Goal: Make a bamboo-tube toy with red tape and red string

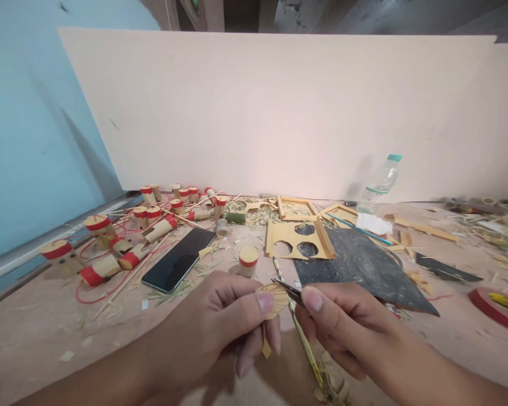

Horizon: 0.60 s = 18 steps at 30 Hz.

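Note:
In front of me, my left hand (pixel 241 310) pinches a small round tan disc (pixel 278 304) with fine lines on it between thumb and fingers. My right hand (pixel 342 318) grips a dark, pointed metal tool (pixel 291 291), its tip at the disc's upper edge. Whether this tool is scissors or a blade I cannot tell, since its handle is hidden in the fingers. Just beyond my left hand stands a short bamboo tube (pixel 248 261) with a red band and a tan top. A yellow-and-dark striped stick (pixel 303 332) lies between the hands.
Several red-banded bamboo tubes (pixel 99 269) with red strings crowd the left side. A phone (pixel 179 260) lies nearby. Behind my hands are a tan sheet with round holes (pixel 288 230), a black board (pixel 351 265) and a tilted bottle (pixel 379 186). Red tape (pixel 486 307) lies far right.

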Each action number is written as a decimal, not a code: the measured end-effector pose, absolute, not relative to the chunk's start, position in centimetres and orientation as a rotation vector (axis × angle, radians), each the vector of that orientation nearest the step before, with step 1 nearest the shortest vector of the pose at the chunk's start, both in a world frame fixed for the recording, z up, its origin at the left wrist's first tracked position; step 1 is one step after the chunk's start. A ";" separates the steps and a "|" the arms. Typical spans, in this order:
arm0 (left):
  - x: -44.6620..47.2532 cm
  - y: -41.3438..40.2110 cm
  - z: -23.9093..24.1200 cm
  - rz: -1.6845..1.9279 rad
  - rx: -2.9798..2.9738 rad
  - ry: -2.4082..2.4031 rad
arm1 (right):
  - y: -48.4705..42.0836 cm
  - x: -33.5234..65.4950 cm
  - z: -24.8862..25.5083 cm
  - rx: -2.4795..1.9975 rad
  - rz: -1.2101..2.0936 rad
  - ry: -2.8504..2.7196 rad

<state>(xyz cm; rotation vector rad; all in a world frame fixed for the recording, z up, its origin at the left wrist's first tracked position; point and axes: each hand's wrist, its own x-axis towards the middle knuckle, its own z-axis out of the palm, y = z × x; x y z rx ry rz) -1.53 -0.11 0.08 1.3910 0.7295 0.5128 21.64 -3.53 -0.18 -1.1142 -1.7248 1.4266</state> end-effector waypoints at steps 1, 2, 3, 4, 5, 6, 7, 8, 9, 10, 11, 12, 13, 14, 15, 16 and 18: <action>-1.5 0.0 0.1 0.510 1.387 0.729 | -3.5 21.6 -0.2 -1.113 1.423 -1.724; -1.6 0.0 0.1 0.505 1.382 0.726 | -3.5 21.6 -0.2 -1.112 1.424 -1.720; -1.6 0.1 0.1 0.503 1.377 0.722 | -3.5 21.6 -0.2 -1.114 1.423 -1.717; -1.6 0.2 0.1 0.500 1.373 0.717 | -3.6 21.6 -0.2 -1.116 1.420 -1.717; -1.7 0.2 0.1 0.499 1.371 0.711 | -3.6 21.5 -0.3 -1.117 1.414 -1.717; -1.7 0.2 0.1 0.497 1.373 0.708 | -3.6 21.5 -0.3 -1.115 1.407 -1.718; -1.7 0.2 0.2 0.494 1.376 0.709 | -3.6 21.5 -0.3 -1.116 1.401 -1.719; -1.7 0.2 0.2 0.490 1.377 0.712 | -3.5 21.5 -0.2 -1.117 1.398 -1.721; -1.6 0.1 0.2 0.492 1.375 0.720 | -3.5 21.5 -0.2 -1.118 1.400 -1.723; -1.6 0.1 0.2 0.498 1.369 0.728 | -3.5 21.5 -0.2 -1.117 1.404 -1.727; -1.5 0.0 0.2 0.508 1.364 0.739 | -3.5 21.5 -0.1 -1.119 1.403 -1.733; -1.5 0.0 0.2 0.512 1.361 0.740 | -3.5 21.6 -0.1 -1.119 1.399 -1.741; -1.4 -0.1 0.3 0.510 1.361 0.738 | -3.5 21.6 -0.1 -1.118 1.392 -1.749; -1.4 0.0 0.3 0.505 1.365 0.733 | -3.5 21.6 -0.1 -1.121 1.387 -1.753; -1.3 0.0 0.3 0.500 1.369 0.730 | -3.5 21.7 -0.1 -1.125 1.385 -1.756; -1.3 0.0 0.3 0.499 1.373 0.727 | -3.5 21.7 -0.1 -1.131 1.388 -1.756; -1.4 0.1 0.3 0.507 1.375 0.730 | -3.5 21.8 -0.2 -1.133 1.407 -1.755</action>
